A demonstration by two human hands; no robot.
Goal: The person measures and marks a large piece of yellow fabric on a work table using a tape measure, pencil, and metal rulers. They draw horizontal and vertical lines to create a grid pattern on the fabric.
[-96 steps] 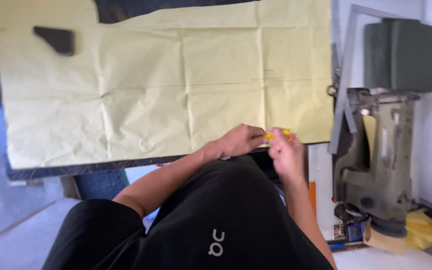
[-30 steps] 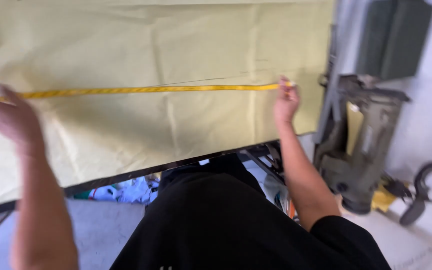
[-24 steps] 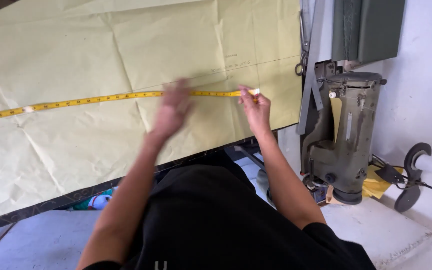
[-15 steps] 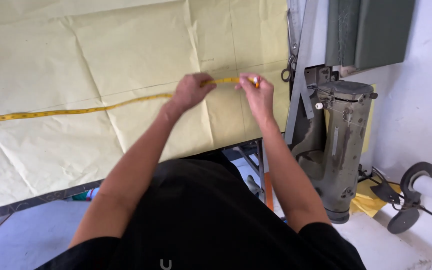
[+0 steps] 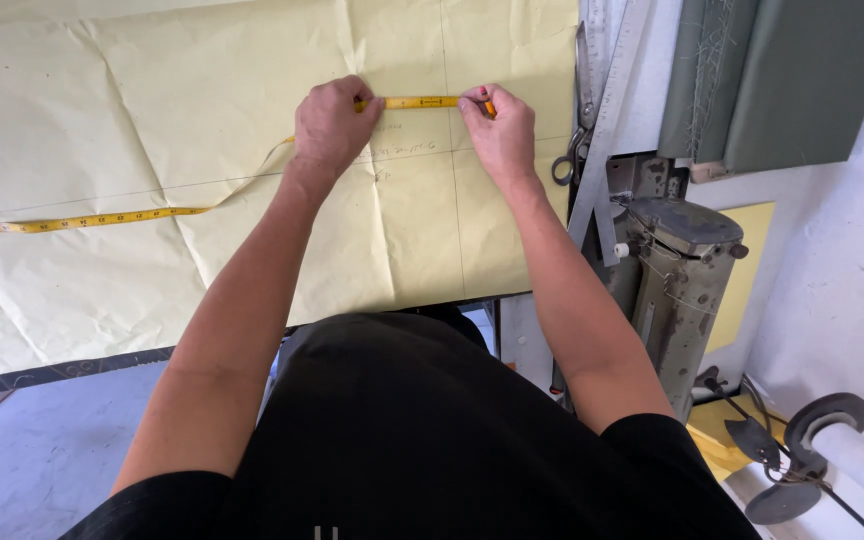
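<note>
Both hands press a yellow tape measure flat against a large sheet of pale yellow pattern paper that covers the bench, near the sheet's far right corner. The left hand has its grip closed, pinching the tape between thumb and fingers. The right hand is closed too, pinning the tape's end and holding a pencil whose tip just shows above the knuckles. Between the two hands the tape runs taut and straight; behind the left hand it falls slack and trails across the paper toward the left edge. Faint pencilled lines and marks lie on the paper just below the stretched part. Off the bench's right edge hang a pair of scissors and a metal ruler, beside a grey sewing machine.
</note>
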